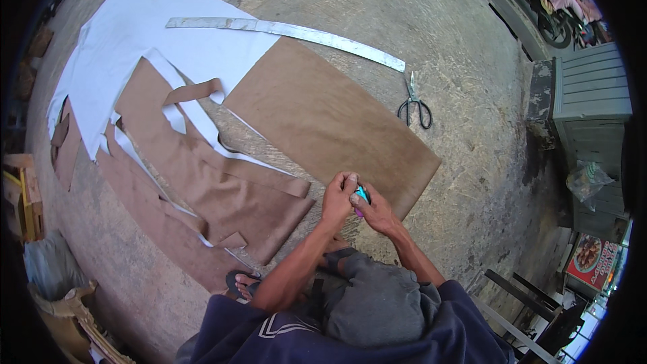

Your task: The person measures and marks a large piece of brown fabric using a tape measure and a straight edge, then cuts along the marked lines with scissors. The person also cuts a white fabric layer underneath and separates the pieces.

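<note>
My right hand (379, 213) is closed around a small teal-and-purple object (362, 194), whose kind I cannot make out. Close against it, my left hand (337, 197) has its fingers pinched together; whatever lies between them is hidden. Both hands are above the near end of a brown sheet of leather-like material (337, 104), which lies flat on the floor. Scissors with black handles (414, 104) lie partly open beyond its right edge. A long metal straightedge (290, 29) rests across the white-backed sheet (162, 17) and reaches toward the scissors.
Brown cut pieces (202, 168) with curled white-backed strips lie to the left on the concrete floor (472, 94). My sandalled foot (244, 283) is beside them. At the right stands a grey cabinet (593, 135) with a plastic bag (588, 180). Cardboard (74, 320) lies at lower left.
</note>
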Available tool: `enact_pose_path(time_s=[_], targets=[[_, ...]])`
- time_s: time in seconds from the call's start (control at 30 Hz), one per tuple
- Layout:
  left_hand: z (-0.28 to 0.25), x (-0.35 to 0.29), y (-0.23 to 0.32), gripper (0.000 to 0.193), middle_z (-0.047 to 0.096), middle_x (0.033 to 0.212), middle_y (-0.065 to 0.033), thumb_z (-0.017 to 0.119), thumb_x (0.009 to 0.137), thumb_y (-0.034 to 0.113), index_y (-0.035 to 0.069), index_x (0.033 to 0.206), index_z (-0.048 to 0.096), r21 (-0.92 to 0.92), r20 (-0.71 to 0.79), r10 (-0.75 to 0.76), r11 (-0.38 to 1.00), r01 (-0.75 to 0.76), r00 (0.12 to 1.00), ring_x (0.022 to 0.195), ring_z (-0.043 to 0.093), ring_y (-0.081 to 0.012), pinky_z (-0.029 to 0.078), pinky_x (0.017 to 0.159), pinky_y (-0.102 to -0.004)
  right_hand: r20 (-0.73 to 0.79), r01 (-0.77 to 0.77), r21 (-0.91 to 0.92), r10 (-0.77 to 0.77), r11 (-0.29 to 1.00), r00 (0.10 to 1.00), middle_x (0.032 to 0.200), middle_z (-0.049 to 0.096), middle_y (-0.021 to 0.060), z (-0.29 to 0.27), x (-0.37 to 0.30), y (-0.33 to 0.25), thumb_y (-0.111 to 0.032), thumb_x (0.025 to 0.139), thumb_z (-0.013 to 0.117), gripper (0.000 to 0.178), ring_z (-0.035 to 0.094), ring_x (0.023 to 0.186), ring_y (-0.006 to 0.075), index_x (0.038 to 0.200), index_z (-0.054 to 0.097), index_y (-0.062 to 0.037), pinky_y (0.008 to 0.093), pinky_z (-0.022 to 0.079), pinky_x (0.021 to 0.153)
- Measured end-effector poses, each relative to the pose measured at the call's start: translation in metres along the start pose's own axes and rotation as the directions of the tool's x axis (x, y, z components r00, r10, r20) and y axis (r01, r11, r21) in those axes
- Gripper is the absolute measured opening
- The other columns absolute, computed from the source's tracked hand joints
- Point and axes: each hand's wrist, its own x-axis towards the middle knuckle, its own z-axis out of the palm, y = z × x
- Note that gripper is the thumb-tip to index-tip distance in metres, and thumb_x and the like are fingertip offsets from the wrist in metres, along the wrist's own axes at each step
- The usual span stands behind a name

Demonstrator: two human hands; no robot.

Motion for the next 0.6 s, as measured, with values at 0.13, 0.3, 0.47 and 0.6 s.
enact_pose_path(time_s=[0.13, 0.3, 0.47, 0.6], targets=[[-0.039, 0.009, 0.029, 0.016, 0.064, 0.089, -0.0012, 0.066, 0.102, 0.019, 0.004, 0.106, 0.063, 0.255, 0.198, -0.081, 0.967, 0.029, 0.977, 0.084, 0.061, -0.0096, 0.053, 0.077, -0.0271, -0.067, 0.045, -0.232, -0.062, 0.972, 0.996, 0.117, 0.07, 0.0273, -0.006, 0.011, -0.024, -0.057, 0.095, 0.064, 0.072, 0.068, 0.113, 0.042, 0.144, 0.049, -0.0063, 0.0476, 0.052, 0.095], [-0.069, 0.011, 0.051, 0.022, 0.064, 0.088, -0.0018, 0.074, 0.096, 0.023, 0.008, 0.106, 0.061, 0.023, 0.405, -0.184, 0.981, 0.191, 0.896, 0.078, 0.062, -0.0116, 0.055, 0.075, -0.0312, 0.094, 0.179, -0.373, -0.155, 0.91, 0.983, 0.107, 0.073, 0.0243, -0.002, 0.017, -0.029, -0.058, 0.093, 0.064, 0.068, 0.072, 0.101, 0.0403, 0.143, 0.053, -0.013, 0.0468, 0.054, 0.09], [-0.143, 0.06, 0.107, 0.015, 0.065, 0.087, -0.0036, 0.066, 0.102, 0.023, 0.009, 0.101, 0.063, -0.091, 0.299, -0.069, 0.991, 0.1, 0.952, 0.076, 0.066, -0.0169, 0.057, 0.076, -0.038, -0.036, 0.046, -0.336, -0.062, 0.941, 0.997, 0.091, 0.071, 0.0082, -0.069, -0.042, 0.05, -0.042, 0.093, 0.069, 0.058, 0.069, 0.081, 0.0181, 0.143, 0.059, -0.0141, 0.0339, 0.054, 0.076], [-0.209, 0.13, 0.18, 0.02, 0.062, 0.077, -0.0019, 0.066, 0.102, 0.027, 0.008, 0.098, 0.063, 0.118, 0.155, -0.05, 0.993, 0.032, 0.987, 0.07, 0.062, -0.0152, 0.056, 0.075, -0.0372, -0.042, -0.313, 0.052, 0.315, 0.948, 0.948, 0.08, 0.064, 0.0004, -0.135, -0.133, 0.149, -0.028, 0.092, 0.07, 0.055, 0.06, 0.07, 0.0113, 0.142, 0.061, -0.0093, 0.0278, 0.048, 0.064]])
